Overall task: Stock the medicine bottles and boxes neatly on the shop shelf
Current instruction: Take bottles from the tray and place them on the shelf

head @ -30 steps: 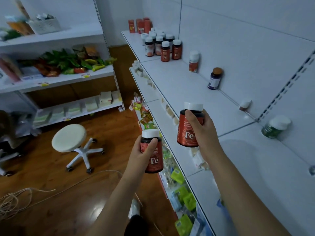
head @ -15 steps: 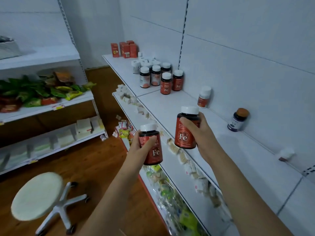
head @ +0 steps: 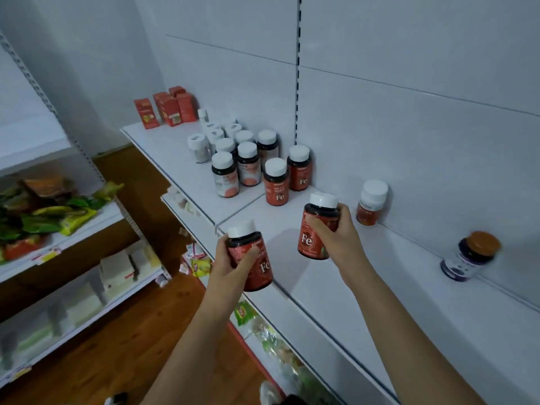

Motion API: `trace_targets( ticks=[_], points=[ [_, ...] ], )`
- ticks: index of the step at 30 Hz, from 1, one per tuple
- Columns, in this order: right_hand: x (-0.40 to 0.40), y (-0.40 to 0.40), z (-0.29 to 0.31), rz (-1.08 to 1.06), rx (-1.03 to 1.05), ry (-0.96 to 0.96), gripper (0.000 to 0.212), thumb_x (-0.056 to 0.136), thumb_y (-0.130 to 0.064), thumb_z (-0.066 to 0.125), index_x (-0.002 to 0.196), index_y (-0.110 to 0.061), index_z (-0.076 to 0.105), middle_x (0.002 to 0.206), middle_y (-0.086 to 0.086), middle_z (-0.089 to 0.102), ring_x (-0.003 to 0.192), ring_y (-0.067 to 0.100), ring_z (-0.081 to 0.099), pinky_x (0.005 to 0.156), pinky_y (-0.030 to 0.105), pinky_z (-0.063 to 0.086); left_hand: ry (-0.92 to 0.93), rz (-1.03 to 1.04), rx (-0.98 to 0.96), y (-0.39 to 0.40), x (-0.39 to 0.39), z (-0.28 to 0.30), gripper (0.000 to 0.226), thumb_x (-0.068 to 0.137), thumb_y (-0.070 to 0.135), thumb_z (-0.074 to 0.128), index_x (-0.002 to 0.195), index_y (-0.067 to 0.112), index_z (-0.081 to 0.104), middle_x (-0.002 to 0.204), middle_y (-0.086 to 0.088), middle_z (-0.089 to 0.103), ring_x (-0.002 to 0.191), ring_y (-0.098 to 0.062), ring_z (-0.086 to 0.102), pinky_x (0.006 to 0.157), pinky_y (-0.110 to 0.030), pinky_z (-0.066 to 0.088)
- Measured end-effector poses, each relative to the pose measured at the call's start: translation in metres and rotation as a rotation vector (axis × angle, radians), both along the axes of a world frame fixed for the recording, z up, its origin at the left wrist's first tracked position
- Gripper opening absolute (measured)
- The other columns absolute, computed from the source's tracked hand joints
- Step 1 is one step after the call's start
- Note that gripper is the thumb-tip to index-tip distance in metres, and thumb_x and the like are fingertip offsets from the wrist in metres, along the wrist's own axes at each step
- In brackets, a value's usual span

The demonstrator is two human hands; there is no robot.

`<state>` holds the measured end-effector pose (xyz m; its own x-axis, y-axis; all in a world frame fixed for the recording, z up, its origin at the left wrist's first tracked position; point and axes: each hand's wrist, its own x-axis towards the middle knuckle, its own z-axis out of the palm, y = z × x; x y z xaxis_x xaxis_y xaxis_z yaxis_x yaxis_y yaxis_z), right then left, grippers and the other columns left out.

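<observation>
Both Fe bottles have moved nearer the shelf [head: 380,290], seemingly above it, left hand [head: 230,264] gripping one [head: 254,258], right hand [head: 336,238] the other [head: 317,229].

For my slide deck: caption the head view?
Each hand, left hand and right hand, holds a red Fe bottle above the white shelf.

Both arms reach forward. The left hand [head: 230,266] grips a bottle [head: 253,260] before the shelf [head: 380,293] edge; the right hand [head: 336,238] grips another bottle [head: 315,229] above the shelf.

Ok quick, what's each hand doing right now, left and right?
Left hand: grips a red Fe bottle in front of the shelf edge.
Right hand: grips another red Fe bottle above the shelf.
</observation>
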<state>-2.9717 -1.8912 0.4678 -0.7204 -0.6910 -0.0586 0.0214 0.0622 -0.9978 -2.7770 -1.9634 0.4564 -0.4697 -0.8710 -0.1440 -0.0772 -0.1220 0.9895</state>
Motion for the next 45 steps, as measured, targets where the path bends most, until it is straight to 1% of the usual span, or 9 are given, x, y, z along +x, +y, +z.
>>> trace_targets(
  ticks=[7,9,11,14,20,27,35,39,45],
  points=[
    [-0.054,-0.087,-0.013,-0.180,-0.042,0.189,0.051,0.084,-0.029,0.076,0.123,-0.034,0.044,0.112,-0.022,0.058,0.103,-0.005,0.057,0.086,0.019,0.042,-0.154,-0.213,-0.228,-0.089,-0.052,0.005,0.055,0.088,0.034,0.070,0.120,0.058,0.033,0.113,0.043,0.044,0.104,0.014,0.049,0.089,-0.019,0.041],
    [-0.065,-0.102,-0.019,-0.196,-0.050,0.296,0.055,0.083,-0.029,0.077,0.126,-0.037,0.043,0.119,-0.022,0.056,0.110,-0.010,0.053,0.090,0.014,0.042,-0.178,-0.289,-0.350,-0.105,-0.064,-0.001,0.060,0.085,0.036,0.073,0.125,0.059,0.034,0.126,0.037,0.046,0.118,0.009,0.047,0.093,-0.015,0.043],
    [-0.075,-0.109,-0.033,-0.203,-0.018,0.414,0.062,0.081,-0.027,0.079,0.132,-0.031,0.043,0.130,-0.012,0.053,0.123,0.002,0.050,0.101,0.019,0.040,-0.173,-0.348,-0.443,-0.117,-0.076,-0.012,0.066,0.084,0.036,0.076,0.133,0.055,0.035,0.135,0.027,0.046,0.128,0.003,0.043,0.103,-0.022,0.042],
    [-0.081,-0.108,-0.061,-0.232,0.160,0.546,0.071,0.079,-0.030,0.080,0.140,-0.019,0.043,0.136,0.002,0.052,0.129,0.018,0.046,0.107,0.031,0.037,-0.174,-0.422,-0.496,-0.129,-0.088,-0.028,0.074,0.078,0.048,0.076,0.134,0.064,0.030,0.133,0.020,0.043,0.127,0.004,0.040,0.106,-0.023,0.040],
    [-0.067,-0.104,-0.084,-0.344,0.632,0.857,0.056,0.086,-0.043,0.067,0.129,-0.010,0.053,0.124,0.009,0.059,0.119,0.030,0.051,0.100,0.040,0.041,-0.197,-0.511,-0.578,-0.157,-0.099,-0.052,0.069,0.077,0.044,0.080,0.134,0.041,0.040,0.127,0.021,0.051,0.115,0.005,0.051,0.095,-0.013,0.043],
    [-0.007,-0.083,-0.084,-0.429,0.730,0.697,0.064,0.094,-0.045,0.046,0.146,-0.007,0.045,0.151,0.011,0.044,0.140,0.028,0.038,0.117,0.037,0.026,-0.344,-0.552,-0.887,-0.171,-0.103,-0.066,0.042,0.082,0.039,0.075,0.115,0.015,0.063,0.114,-0.005,0.052,0.107,-0.023,0.051,0.093,-0.033,0.046],
    [0.106,-0.029,-0.059,-0.685,0.587,0.447,0.046,0.099,-0.027,0.056,0.143,-0.021,0.045,0.137,-0.009,0.048,0.130,0.013,0.045,0.106,0.018,0.029,-0.093,-0.558,-0.908,-0.159,-0.053,-0.062,0.036,0.078,0.013,0.075,0.108,0.010,0.054,0.103,-0.005,0.050,0.095,-0.023,0.050,0.083,-0.038,0.050],
    [0.158,0.004,-0.043,-0.872,0.542,0.410,0.044,0.099,-0.033,0.054,0.141,-0.024,0.048,0.138,-0.012,0.051,0.126,0.004,0.048,0.109,0.027,0.039,0.069,-0.872,-0.901,-0.113,-0.009,-0.067,0.029,0.081,0.012,0.070,0.106,0.020,0.056,0.102,0.009,0.049,0.096,-0.012,0.051,0.083,-0.029,0.048],
    [0.232,0.084,-0.002,-1.065,0.680,0.459,0.050,0.099,-0.051,0.041,0.146,-0.035,0.037,0.144,-0.020,0.040,0.137,-0.004,0.031,0.107,0.005,0.018,0.090,-1.639,-0.908,-0.020,0.022,-0.078,0.042,0.095,0.040,0.054,0.136,0.035,0.044,0.128,0.023,0.042,0.121,0.003,0.042,0.096,-0.012,0.033]
  ],
)
